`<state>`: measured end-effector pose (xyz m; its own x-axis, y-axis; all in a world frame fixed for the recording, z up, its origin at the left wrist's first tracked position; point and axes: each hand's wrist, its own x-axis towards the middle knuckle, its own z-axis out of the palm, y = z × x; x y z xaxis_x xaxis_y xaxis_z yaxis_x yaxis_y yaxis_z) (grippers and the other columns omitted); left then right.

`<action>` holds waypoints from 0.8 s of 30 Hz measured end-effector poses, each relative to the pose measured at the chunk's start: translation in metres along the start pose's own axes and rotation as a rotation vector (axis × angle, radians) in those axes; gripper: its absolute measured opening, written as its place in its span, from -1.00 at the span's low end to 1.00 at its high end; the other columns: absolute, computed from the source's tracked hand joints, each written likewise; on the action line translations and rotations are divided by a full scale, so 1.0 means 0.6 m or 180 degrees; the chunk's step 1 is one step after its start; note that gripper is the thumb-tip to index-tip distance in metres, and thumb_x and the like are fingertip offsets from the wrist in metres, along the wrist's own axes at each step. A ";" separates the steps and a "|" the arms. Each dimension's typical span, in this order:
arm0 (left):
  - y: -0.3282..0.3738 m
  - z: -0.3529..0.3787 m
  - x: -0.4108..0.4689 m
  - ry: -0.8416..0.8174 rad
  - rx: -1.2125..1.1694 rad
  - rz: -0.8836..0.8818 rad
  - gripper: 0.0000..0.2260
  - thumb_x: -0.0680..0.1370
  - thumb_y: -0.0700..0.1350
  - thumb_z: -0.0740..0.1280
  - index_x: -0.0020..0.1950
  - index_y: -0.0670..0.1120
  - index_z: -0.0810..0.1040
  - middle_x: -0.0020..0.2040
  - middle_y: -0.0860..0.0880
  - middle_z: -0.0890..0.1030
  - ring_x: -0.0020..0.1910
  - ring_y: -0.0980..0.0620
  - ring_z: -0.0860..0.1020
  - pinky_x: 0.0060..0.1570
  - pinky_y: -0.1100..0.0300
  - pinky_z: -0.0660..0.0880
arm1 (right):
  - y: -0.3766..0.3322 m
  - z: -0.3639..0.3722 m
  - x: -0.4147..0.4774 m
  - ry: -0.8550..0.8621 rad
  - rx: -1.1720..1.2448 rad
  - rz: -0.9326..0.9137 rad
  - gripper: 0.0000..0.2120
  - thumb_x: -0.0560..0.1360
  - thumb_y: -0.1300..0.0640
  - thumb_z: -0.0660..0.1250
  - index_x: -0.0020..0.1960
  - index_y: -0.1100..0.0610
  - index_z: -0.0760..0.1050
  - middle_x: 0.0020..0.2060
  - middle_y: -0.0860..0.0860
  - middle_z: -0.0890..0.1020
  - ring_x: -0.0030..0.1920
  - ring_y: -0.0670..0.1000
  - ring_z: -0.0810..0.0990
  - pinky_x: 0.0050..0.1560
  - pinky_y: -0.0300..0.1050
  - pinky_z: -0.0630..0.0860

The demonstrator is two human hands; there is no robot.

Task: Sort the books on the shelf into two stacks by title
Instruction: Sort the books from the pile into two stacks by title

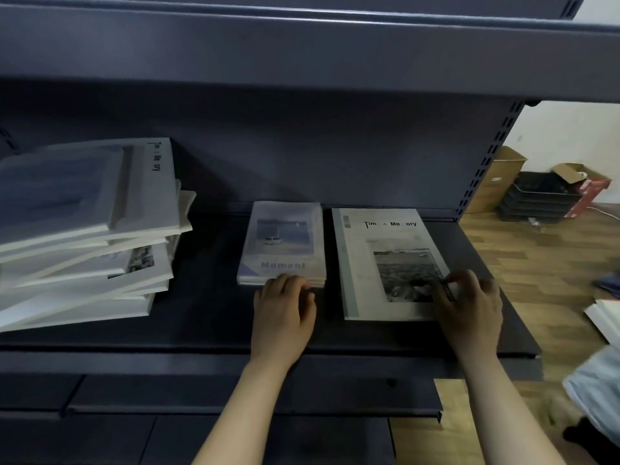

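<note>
While my left hand (285, 307) rests flat against the Moment stack (281, 243), fingers loose, holding nothing. My right hand (469, 303) lies spread on the Time & Memory book (385, 263).

The shelf (208, 317) is matt dark painted metal. The books (389, 263) have smooth, faintly glossy paper covers. The floor (536, 263) looks wooden.

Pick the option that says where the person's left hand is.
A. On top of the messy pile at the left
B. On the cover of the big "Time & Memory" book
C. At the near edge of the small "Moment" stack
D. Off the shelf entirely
C: the left hand rests at the near edge of the Moment stack, while the right hand is on the big book.
</note>
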<state>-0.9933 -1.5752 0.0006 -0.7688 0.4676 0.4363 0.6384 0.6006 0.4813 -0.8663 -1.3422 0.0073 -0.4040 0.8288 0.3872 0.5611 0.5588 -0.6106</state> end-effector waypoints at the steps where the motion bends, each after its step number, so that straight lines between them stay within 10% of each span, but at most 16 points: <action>1: 0.000 0.000 0.000 0.0003 0.0009 0.0000 -0.93 0.51 -0.11 0.32 -0.02 -0.02 0.51 -0.03 0.03 0.53 -0.02 0.04 0.48 0.04 0.15 0.37 | 0.002 -0.001 -0.001 -0.0081 -0.0005 -0.0070 -0.76 0.42 0.08 0.44 0.02 0.16 0.54 0.03 0.28 0.49 0.06 0.36 0.47 -0.02 0.12 0.41; 8: -0.002 0.000 -0.001 0.0013 -0.0066 -0.0042 -0.93 0.52 -0.10 0.30 -0.01 -0.03 0.52 -0.02 0.03 0.54 -0.01 0.05 0.48 0.07 0.13 0.39 | -0.001 -0.032 -0.011 -0.1277 -0.0280 -0.0434 -0.29 0.18 -0.46 0.40 0.24 -0.18 0.45 0.46 -0.02 0.24 0.41 0.17 0.22 0.31 0.19 0.19; 15: -0.003 0.001 -0.002 0.0010 -0.0063 -0.0067 -0.93 0.51 -0.12 0.30 -0.03 -0.04 0.52 -0.04 0.03 0.53 -0.04 0.05 0.48 0.05 0.14 0.39 | 0.002 -0.033 -0.019 -0.1238 0.0012 -0.0503 -0.24 0.19 -0.24 0.52 0.34 -0.08 0.46 0.50 0.09 0.21 0.47 0.17 0.15 0.38 0.12 0.22; 24: 0.003 -0.002 -0.003 -0.0019 -0.0019 -0.0076 -0.95 0.51 -0.14 0.30 -0.04 -0.03 0.51 -0.06 0.04 0.52 -0.06 0.05 0.46 0.03 0.15 0.37 | 0.007 -0.021 -0.033 -0.0913 -0.0028 -0.0613 -0.19 0.15 -0.46 0.29 0.30 -0.09 0.51 0.47 0.10 0.29 0.43 0.20 0.25 0.30 0.15 0.32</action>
<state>-0.9906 -1.5757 0.0018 -0.7840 0.4570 0.4202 0.6202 0.6078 0.4960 -0.8467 -1.3558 0.0059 -0.6891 0.6666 0.2841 0.4604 0.7056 -0.5387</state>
